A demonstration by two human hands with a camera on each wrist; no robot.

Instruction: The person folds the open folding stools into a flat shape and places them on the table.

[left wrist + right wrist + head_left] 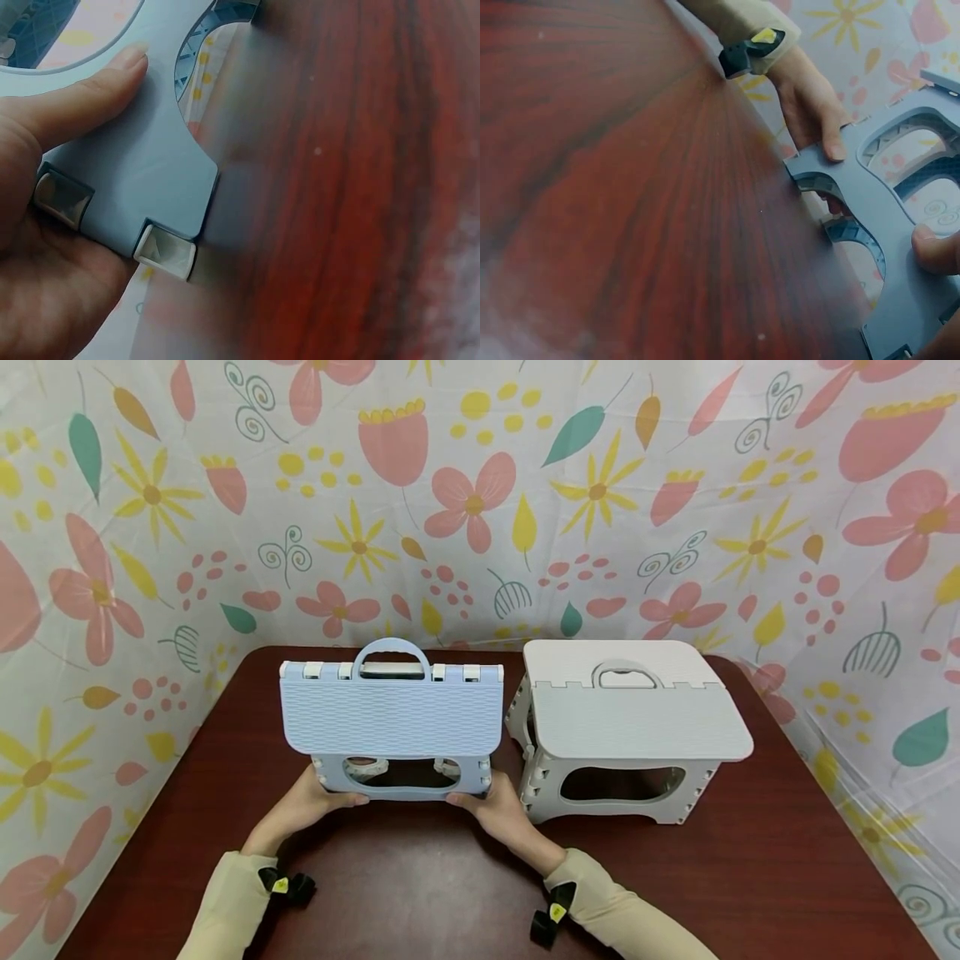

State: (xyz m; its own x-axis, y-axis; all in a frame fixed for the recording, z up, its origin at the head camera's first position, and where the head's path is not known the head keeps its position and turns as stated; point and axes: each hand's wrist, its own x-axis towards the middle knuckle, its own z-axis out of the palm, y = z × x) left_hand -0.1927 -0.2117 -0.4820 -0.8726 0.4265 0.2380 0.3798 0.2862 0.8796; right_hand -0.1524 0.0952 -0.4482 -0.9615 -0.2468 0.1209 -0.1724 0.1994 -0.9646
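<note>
A light blue folding stool (392, 714) with a woven-texture top and a carry loop stands toward me at the left of the table, its top sloped steeply to the front. My left hand (318, 802) grips the lower left corner of its front leg panel (157, 157). In the left wrist view the thumb lies on that panel, the fingers curled behind its side. At the lower right corner my right hand (498, 810) holds the same panel, thumb in front. Whether the feet touch the table cannot be told.
Close by on the right, a white folding stool (637, 722) stands unfolded on its legs. Both stools are at the dark red-brown wooden table (420, 877). A floral curtain (472, 560) hangs behind and along the sides.
</note>
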